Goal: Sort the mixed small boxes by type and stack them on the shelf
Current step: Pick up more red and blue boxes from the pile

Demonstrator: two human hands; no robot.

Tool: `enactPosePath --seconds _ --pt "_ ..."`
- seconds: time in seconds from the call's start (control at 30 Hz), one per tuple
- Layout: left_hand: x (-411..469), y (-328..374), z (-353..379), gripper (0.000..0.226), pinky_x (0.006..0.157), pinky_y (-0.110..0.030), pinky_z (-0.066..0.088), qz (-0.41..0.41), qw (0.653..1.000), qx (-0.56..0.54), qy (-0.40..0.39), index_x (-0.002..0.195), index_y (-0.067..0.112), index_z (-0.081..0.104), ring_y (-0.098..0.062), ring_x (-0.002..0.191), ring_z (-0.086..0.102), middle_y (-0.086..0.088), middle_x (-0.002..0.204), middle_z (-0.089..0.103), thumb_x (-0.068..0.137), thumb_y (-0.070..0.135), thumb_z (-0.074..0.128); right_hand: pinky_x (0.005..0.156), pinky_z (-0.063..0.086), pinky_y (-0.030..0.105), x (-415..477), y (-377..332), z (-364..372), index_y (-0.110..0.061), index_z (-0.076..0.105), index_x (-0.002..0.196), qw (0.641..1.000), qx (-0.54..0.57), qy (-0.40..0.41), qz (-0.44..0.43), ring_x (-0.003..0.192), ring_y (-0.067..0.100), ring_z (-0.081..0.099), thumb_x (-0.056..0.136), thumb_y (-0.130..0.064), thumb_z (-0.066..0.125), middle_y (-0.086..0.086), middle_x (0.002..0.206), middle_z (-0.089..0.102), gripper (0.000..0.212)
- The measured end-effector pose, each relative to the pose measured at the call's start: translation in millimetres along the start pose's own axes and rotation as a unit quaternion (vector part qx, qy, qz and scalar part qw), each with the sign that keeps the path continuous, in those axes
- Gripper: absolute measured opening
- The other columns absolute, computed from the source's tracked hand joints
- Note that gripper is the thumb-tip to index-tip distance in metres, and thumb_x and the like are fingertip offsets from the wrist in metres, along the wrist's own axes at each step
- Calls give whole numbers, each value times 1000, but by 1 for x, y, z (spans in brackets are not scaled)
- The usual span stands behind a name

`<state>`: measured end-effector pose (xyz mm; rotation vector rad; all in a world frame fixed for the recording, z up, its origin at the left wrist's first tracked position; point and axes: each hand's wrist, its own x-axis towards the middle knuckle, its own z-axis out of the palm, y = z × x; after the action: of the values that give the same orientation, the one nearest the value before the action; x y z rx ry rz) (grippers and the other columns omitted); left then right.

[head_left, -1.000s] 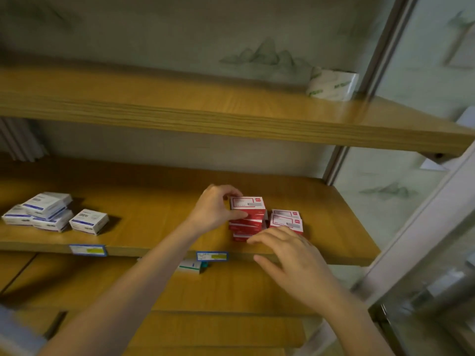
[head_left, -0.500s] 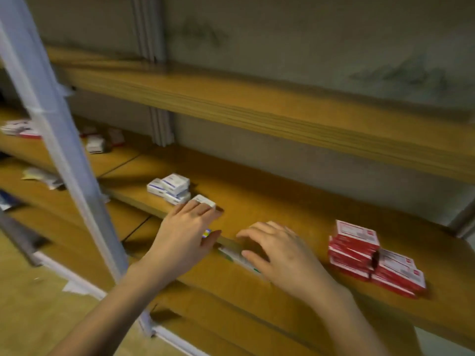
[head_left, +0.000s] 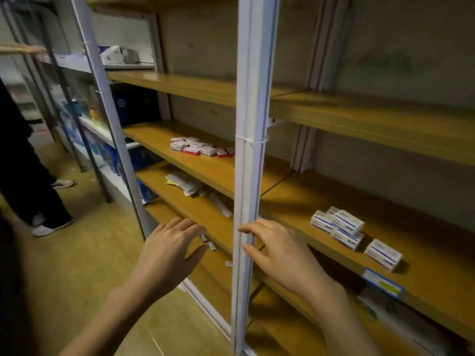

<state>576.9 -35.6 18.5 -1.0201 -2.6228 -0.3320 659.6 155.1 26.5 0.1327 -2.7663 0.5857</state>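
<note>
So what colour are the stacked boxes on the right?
The stacked boxes are white with blue stripes; head view.

The shelves (head_left: 205,173) are showing a wood-grain finish, smooth and catching a soft sheen under the light. The post (head_left: 253,98) is looking like white-painted metal, satin rather than glossy. The blue-striped boxes (head_left: 344,223) are reading as thin card, smooth and barely shining. The red boxes (head_left: 191,151) are looking like the same card, though they're too blurred for me to be sure. The leaflets (head_left: 183,182) are looking like plain matt paper, creased. The label (head_left: 381,282) is glinting like plastic. The wall (head_left: 385,60) is appearing matt and blotchy. The floor (head_left: 77,265) is gleaming faintly, smooth and wood-patterned.
</note>
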Motion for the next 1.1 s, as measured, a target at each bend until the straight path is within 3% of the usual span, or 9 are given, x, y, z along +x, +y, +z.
enactPosePath --seconds 0.3,0.53,0.83,0.93,1.1 --pt "13 -123 2 33 77 -25 47 -73 997 -3 -4 112 25 61 -12 98 57 7 105 64 81 36 62 82 39 21 114 -47 65 -33 46 122 1000 1 6 -14 107 4 49 91 -37 47 -15 118 54 31" --pt "68 -195 22 34 79 -27 47 -67 998 -13 -4 111 24 60 -13 101 57 5 107 64 79 36 63 82 41 19 211 -35 102 -31 48 122 1000 2 -3 17 109 6 49 91 -35 48 -12 121 54 32" --pt "194 -273 72 37 89 -22 42 3 999 -37 -10 120 31 53 -6 112 48 13 119 56 85 45 51 87 47 30 354 45 124 -24 45 126 978 -2 62 200 110 15 51 90 -28 52 -3 123 53 37" --pt "226 -292 86 35 87 -25 44 23 998 -53 -10 117 28 56 -9 109 51 11 115 60 85 44 54 91 45 36 395 84 133 -18 44 128 961 -51 79 261 117 22 47 90 -27 52 4 128 50 40" --pt "269 -316 106 36 91 -23 40 68 994 -82 -19 119 30 54 -7 113 48 13 120 57 86 43 53 97 38 38 437 131 154 -14 32 136 933 -119 17 339 124 27 41 91 -30 48 12 135 44 50"
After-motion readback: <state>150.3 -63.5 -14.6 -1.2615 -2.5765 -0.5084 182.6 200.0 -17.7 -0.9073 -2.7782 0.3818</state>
